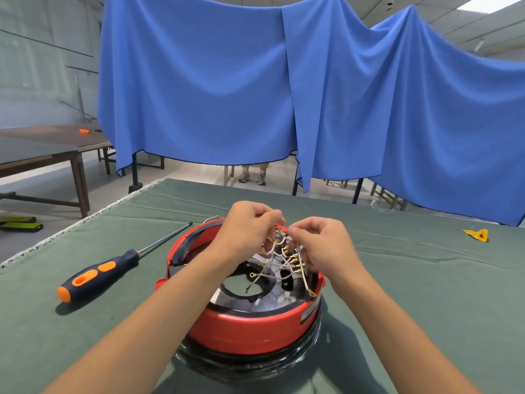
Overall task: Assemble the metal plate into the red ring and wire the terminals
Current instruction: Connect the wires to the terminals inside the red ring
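1. We are in the wiring step: the round red plastic ring [252,328] sits near the front edge of the green cloth-covered table [412,294], with the shiny metal plate [267,304] already down inside it.
2. Our left hand [250,226] and right hand [321,243] both pinch the bundle of white wires with brass terminals [287,257] above the ring.
3. Next, we judge, one lead must be separated and led to its post.
4. The orange-and-navy-handled screwdriver [96,275] lies untouched toward the left edge.

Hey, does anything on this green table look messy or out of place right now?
Mainly the white wires with brass terminals: they cross in a tangle over the red ring, between both hands. A crumpled yellow scrap lies alone far right.
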The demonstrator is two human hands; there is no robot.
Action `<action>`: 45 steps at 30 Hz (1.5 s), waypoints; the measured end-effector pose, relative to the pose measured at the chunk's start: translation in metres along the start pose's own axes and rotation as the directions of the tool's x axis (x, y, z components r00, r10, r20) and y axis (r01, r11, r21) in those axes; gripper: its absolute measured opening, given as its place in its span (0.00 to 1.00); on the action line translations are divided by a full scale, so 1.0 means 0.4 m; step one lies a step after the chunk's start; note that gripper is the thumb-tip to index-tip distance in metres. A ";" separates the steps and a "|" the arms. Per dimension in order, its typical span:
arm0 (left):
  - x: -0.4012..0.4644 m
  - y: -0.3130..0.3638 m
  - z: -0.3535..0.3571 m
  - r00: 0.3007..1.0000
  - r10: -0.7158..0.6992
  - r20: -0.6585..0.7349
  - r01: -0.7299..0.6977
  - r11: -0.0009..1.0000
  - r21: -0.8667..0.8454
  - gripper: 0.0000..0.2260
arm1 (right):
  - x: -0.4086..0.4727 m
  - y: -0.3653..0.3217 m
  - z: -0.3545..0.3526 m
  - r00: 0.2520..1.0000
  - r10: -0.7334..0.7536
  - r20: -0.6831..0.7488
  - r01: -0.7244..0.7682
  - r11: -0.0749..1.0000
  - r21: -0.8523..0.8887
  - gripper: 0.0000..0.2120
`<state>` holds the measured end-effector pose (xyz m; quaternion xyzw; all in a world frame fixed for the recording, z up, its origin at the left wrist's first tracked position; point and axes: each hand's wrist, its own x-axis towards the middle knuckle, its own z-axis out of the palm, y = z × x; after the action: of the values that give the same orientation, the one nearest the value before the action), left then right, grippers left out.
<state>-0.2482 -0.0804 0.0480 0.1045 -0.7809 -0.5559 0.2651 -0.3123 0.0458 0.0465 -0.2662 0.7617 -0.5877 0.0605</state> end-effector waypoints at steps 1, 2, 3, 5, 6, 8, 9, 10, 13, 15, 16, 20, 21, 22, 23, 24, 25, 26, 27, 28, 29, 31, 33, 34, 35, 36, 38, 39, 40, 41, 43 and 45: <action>0.003 0.002 -0.002 0.998 -0.057 -0.035 0.054 0.995 -0.079 0.10 | 0.000 0.003 0.002 0.999 0.010 -0.033 -0.008 0.999 0.052 0.06; 0.005 0.006 -0.004 0.989 -0.138 -0.057 0.126 0.975 -0.183 0.09 | 0.000 0.005 0.003 0.997 0.013 -0.077 -0.005 0.994 0.107 0.05; 0.004 0.012 -0.008 0.972 -0.228 -0.055 0.203 0.934 -0.293 0.09 | -0.001 0.005 0.003 0.992 0.009 -0.127 0.012 0.986 0.165 0.04; 0.002 0.024 -0.018 0.934 -0.357 -0.003 0.316 0.830 -0.459 0.08 | -0.006 0.006 0.005 0.978 -0.007 -0.210 0.068 0.957 0.284 0.03; 0.001 0.030 -0.022 0.923 -0.384 0.027 0.343 0.788 -0.512 0.07 | -0.008 0.005 0.007 0.974 -0.012 -0.226 0.087 0.941 0.327 0.03; -0.005 0.042 -0.025 0.922 -0.383 0.061 0.350 0.755 -0.555 0.06 | -0.013 0.003 0.018 0.979 -0.015 -0.202 0.092 0.922 0.377 0.03; -0.006 0.047 -0.024 0.928 -0.369 0.052 0.337 0.772 -0.538 0.06 | -0.015 0.002 0.024 0.984 -0.018 -0.176 0.086 0.917 0.390 0.03; -0.006 0.049 -0.024 0.936 -0.352 0.025 0.315 0.802 -0.508 0.06 | -0.018 0.001 0.029 0.988 -0.023 -0.155 0.083 0.916 0.392 0.03; -0.005 0.053 -0.024 0.941 -0.328 -0.082 0.248 0.835 -0.491 0.04 | -0.022 0.000 0.037 0.990 -0.045 -0.136 0.092 0.929 0.359 0.04; -0.006 0.054 -0.025 0.933 -0.349 -0.084 0.252 0.803 -0.540 0.02 | -0.025 -0.001 0.036 0.987 -0.047 -0.156 0.100 0.930 0.353 0.05; -0.007 0.054 -0.025 0.932 -0.355 -0.071 0.262 0.796 -0.546 0.01 | -0.025 -0.001 0.036 0.983 -0.043 -0.176 0.104 0.929 0.355 0.05; -0.010 0.049 -0.025 0.944 -0.322 -0.073 0.261 0.863 -0.433 0.04 | -0.028 0.000 0.034 0.976 -0.027 -0.215 0.104 0.929 0.355 0.05; -0.011 0.050 -0.027 0.950 -0.307 -0.061 0.254 0.871 -0.421 0.04 | -0.028 0.001 0.035 0.979 -0.023 -0.204 0.095 0.933 0.348 0.05; -0.012 0.051 -0.029 0.955 -0.291 -0.050 0.245 0.876 -0.416 0.04 | -0.028 0.002 0.035 0.982 -0.022 -0.190 0.086 0.939 0.333 0.06; -0.013 0.052 -0.031 0.959 -0.277 -0.051 0.233 0.881 -0.411 0.04 | -0.029 0.002 0.036 0.984 -0.025 -0.175 0.080 0.946 0.313 0.06; -0.014 0.053 -0.034 0.962 -0.268 -0.062 0.220 0.886 -0.408 0.04 | -0.028 0.002 0.038 0.986 -0.029 -0.163 0.077 0.952 0.295 0.06; -0.014 0.054 -0.036 0.962 -0.262 -0.078 0.210 0.889 -0.407 0.05 | -0.028 0.001 0.039 0.988 -0.033 -0.153 0.076 0.955 0.285 0.07; -0.015 0.056 -0.037 0.961 -0.261 -0.093 0.203 0.891 -0.406 0.05 | -0.027 0.000 0.040 0.988 -0.032 -0.153 0.074 0.956 0.284 0.07; -0.016 0.057 -0.039 0.960 -0.260 -0.109 0.197 0.895 -0.400 0.05 | -0.025 0.000 0.038 0.985 -0.021 -0.169 0.070 0.954 0.290 0.07; -0.017 0.060 -0.040 0.959 -0.255 -0.123 0.191 0.903 -0.385 0.05 | -0.021 0.001 0.035 0.980 -0.001 -0.200 0.062 0.951 0.302 0.08; -0.017 0.060 -0.041 0.960 -0.247 -0.132 0.186 0.914 -0.361 0.04 | -0.015 0.003 0.029 0.971 0.025 -0.236 0.053 0.947 0.316 0.08; -0.017 0.061 -0.040 0.966 -0.227 -0.125 0.179 0.934 -0.309 0.02 | -0.005 0.006 0.015 0.955 0.060 -0.289 0.039 0.944 0.326 0.07; -0.019 0.060 -0.034 0.975 -0.204 -0.089 0.181 0.960 -0.211 0.03 | 0.002 0.011 0.006 0.950 0.055 -0.307 0.040 0.954 0.296 0.05; -0.021 0.058 -0.030 0.978 -0.197 -0.063 0.187 0.972 -0.143 0.03 | 0.003 0.013 0.004 0.952 0.041 -0.304 0.047 0.960 0.275 0.05; -0.023 0.055 -0.024 0.980 -0.198 -0.034 0.195 0.978 -0.073 0.04 | 0.004 0.014 0.005 0.956 0.017 -0.292 0.057 0.968 0.244 0.06; -0.025 0.050 -0.018 0.979 -0.201 -0.009 0.201 0.980 0.001 0.04 | 0.003 0.015 0.007 0.963 -0.014 -0.269 0.070 0.978 0.196 0.07; -0.027 0.039 -0.007 0.984 -0.176 -0.003 0.173 0.964 0.203 0.05 | 0.000 0.016 0.015 0.976 -0.077 -0.204 0.096 0.991 0.088 0.12; -0.028 0.036 -0.002 0.989 -0.147 -0.016 0.145 0.939 0.311 0.05 | -0.001 0.017 0.018 0.979 -0.101 -0.176 0.111 0.993 0.050 0.12; -0.029 0.035 0.003 0.992 -0.119 -0.027 0.120 0.911 0.393 0.05 | -0.003 0.018 0.020 0.980 -0.121 -0.155 0.126 0.992 0.022 0.12; -0.032 0.035 0.007 0.995 -0.097 -0.026 0.098 0.888 0.448 0.06 | -0.004 0.018 0.021 0.981 -0.138 -0.133 0.139 0.990 -0.001 0.10; -0.037 0.037 0.014 0.998 -0.069 -0.001 0.059 0.857 0.512 0.06 | -0.005 0.017 0.021 0.985 -0.154 -0.079 0.152 0.988 -0.025 0.06; -0.042 0.039 0.020 0.999 -0.050 0.017 0.032 0.830 0.557 0.06 | -0.006 0.016 0.019 0.986 -0.162 -0.038 0.160 0.986 -0.037 0.05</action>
<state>-0.2363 -0.0607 0.0554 0.1853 -0.9104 -0.3117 0.1992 -0.3093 0.0413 0.0376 -0.3158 0.7486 -0.5829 -0.0072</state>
